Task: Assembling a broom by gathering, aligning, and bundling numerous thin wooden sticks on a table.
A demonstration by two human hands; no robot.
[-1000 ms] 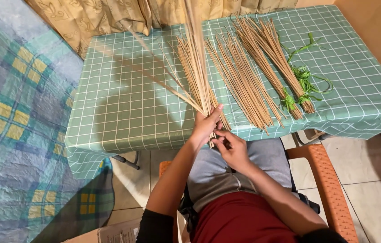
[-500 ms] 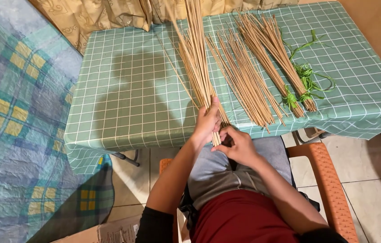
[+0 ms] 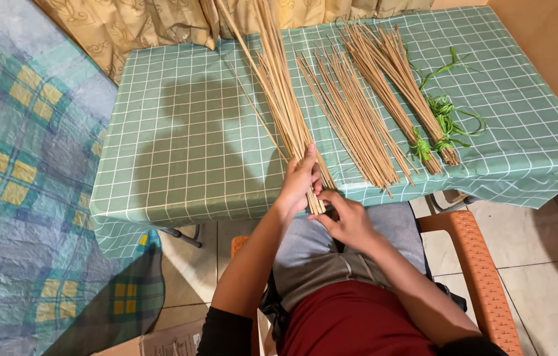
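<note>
Head view: green checked tablecloth point(image 3: 186, 158), tiled floor point(image 3: 543, 290).

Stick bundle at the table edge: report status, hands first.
Left hand gripping stick bundle near its lower end. Right hand at the bundle's tips. Loose sticks alongside, not blocking.

Bundle of thin, pale tan sticks point(image 3: 283, 99) that you hold: long, straight and gathered at their near ends, which overhang the near edge of the worktop point(image 3: 186, 165). From that edge the bundle slopes away across the worktop toward its far edge, a few sticks splaying leftward.
</note>
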